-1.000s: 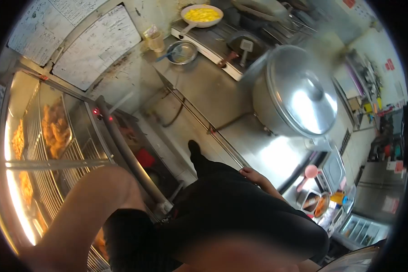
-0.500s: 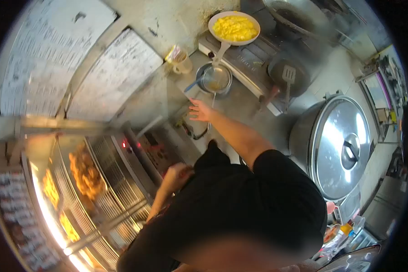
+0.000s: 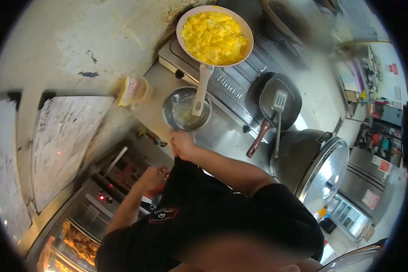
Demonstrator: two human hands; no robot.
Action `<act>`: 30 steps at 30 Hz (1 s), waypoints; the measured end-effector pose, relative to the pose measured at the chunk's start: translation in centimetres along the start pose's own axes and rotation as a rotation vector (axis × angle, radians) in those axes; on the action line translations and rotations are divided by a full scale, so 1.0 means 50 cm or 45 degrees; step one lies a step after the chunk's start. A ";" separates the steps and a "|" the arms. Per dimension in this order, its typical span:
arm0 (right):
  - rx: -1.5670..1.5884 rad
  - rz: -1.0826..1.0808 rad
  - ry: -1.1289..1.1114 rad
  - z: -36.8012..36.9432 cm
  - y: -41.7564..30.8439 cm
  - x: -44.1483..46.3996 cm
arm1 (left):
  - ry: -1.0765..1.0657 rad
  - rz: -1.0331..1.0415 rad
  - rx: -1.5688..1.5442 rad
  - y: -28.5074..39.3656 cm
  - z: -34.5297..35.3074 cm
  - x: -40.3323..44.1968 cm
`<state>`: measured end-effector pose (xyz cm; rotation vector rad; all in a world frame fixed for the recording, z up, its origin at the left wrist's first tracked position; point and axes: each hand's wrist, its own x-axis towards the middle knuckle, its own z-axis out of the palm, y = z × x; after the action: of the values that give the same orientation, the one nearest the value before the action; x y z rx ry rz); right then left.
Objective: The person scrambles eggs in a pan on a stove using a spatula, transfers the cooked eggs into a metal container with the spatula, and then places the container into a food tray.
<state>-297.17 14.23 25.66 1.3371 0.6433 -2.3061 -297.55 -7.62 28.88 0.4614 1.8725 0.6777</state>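
Observation:
My right hand (image 3: 182,145) is just in front of the steel pot (image 3: 167,111), fingers curled in, at the peak of my black clothing (image 3: 186,174). Whether it grips the cloth is unclear. Lower left, my left hand (image 3: 152,178) is closed close to my body; what it holds, if anything, is hidden. A red item (image 3: 155,191) shows below it, partly covered. The pot contains a strainer or bowl (image 3: 183,115). Over it extends the handle of a pale frying pan (image 3: 182,40), full of yellow cooked egg (image 3: 215,38), on the Rinnai stove (image 3: 233,88).
A dark pan (image 3: 292,97) with a slotted turner (image 3: 280,100) lies at the stove's right. Beyond it stands a large lidded pot (image 3: 322,170). A plastic cup (image 3: 140,90) is by the wall. Fried food (image 3: 79,240) sits in a lit warmer lower left.
My view has shifted closer to the stove. My right hand went from spread fingers to curled beside my clothing. The blue-handled utensil at the pot is no longer visible.

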 end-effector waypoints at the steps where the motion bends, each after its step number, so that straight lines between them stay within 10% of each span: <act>1: -0.112 0.024 -0.026 -0.001 -0.028 -0.089 | -0.134 -0.110 -0.168 0.021 -0.027 0.030; 6: -1.193 -0.363 -0.211 0.000 -0.249 -0.438 | -0.109 -0.115 -0.824 0.136 -0.100 0.191; 7: -1.465 -0.935 -0.026 -0.005 -0.291 -0.477 | -0.076 0.005 -1.046 0.134 -0.095 0.232; 11: -2.140 -1.223 0.881 0.027 -0.538 -0.556 | -0.054 0.176 -1.407 0.320 -0.117 0.342; 15: -3.152 -0.470 1.017 0.052 -0.690 -0.446 | -0.451 0.095 -1.504 0.394 -0.109 0.409; 18: -3.203 -0.829 0.613 -0.005 -0.683 -0.284 | -0.624 0.064 -1.738 0.390 -0.089 0.431; 30: -2.796 -0.897 1.277 0.053 -0.643 -0.143 | -0.449 -0.089 -1.833 0.427 -0.065 0.409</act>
<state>-313.26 39.72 39.18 0.6720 2.7509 0.1875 -308.25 20.13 29.10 -0.4083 0.7122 1.5327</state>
